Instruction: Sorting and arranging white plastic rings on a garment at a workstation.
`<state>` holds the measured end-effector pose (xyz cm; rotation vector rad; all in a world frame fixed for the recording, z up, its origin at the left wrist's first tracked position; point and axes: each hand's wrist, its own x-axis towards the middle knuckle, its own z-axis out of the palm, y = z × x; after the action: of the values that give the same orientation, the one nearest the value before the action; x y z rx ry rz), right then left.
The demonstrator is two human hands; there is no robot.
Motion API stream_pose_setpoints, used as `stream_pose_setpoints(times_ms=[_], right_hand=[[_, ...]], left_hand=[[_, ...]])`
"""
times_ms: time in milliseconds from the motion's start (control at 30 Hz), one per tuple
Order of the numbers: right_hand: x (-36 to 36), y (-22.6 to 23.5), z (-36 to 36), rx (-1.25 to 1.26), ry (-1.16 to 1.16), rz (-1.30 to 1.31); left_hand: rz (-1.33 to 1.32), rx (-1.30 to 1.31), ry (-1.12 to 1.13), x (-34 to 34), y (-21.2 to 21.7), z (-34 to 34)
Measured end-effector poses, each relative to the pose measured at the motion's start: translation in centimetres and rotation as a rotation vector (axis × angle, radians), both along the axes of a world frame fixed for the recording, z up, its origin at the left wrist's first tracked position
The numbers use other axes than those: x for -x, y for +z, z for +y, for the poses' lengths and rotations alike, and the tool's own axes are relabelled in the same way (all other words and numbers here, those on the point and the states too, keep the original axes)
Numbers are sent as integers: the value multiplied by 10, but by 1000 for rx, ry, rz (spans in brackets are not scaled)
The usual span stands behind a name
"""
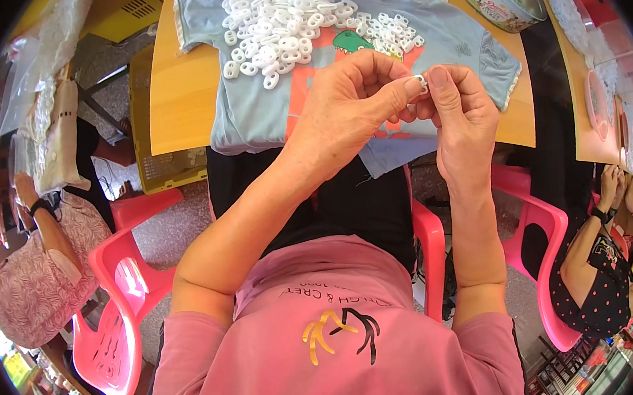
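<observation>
- A softly creased pink shirt (269, 344) with a yellow mark (315, 340) on its front, branching into thick curved strokes.
- Just right of the yellow mark, a black mark (358, 316) branches in much the same way.
- Past the yellow mark, toward the waist, I make out dark, thin lettering (329, 297) in two rows.
- Farther that way from the yellow mark, the cloth gathers in folds; beyond them, black trousers (333, 218).
- Well out on either side of the yellow mark, short pink sleeves: left sleeve (188, 359), right sleeve (491, 348).
- Farthest from the yellow mark, the left hand (339, 116) and right hand (464, 120), with creased knuckles and rounded thumbnails.
</observation>
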<state>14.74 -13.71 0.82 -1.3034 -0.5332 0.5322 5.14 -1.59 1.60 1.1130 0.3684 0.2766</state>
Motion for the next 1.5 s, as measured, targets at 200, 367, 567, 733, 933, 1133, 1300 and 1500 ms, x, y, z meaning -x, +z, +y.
stream_pose_setpoints(times_ms=[200, 367, 567, 733, 933, 1133, 1300, 1500], right_hand=[[2, 0, 1, 40, -60, -84], [12, 4, 6, 16, -168, -294], [12, -6, 12, 40, -188, -214], [0, -5, 3, 121, -31, -166], [-14, 1, -5, 211, 35, -560], [-22, 7, -5, 201, 152, -843], [-26, 14, -4, 197, 199, -871], [-22, 13, -7, 152, 208, -896]], left_hand=[[-26, -66, 48, 0, 4, -7], [-136, -125, 163, -3, -1, -18], [-49, -108, 171, -7, -9, -14], [-36, -57, 40, -4, -13, 1], [-17, -139, -30, 2, -14, 6], [-68, -198, -38, 6, -11, 5], [-87, -215, -71, 9, -6, 8], [-111, -205, -75, 11, -5, 2]])
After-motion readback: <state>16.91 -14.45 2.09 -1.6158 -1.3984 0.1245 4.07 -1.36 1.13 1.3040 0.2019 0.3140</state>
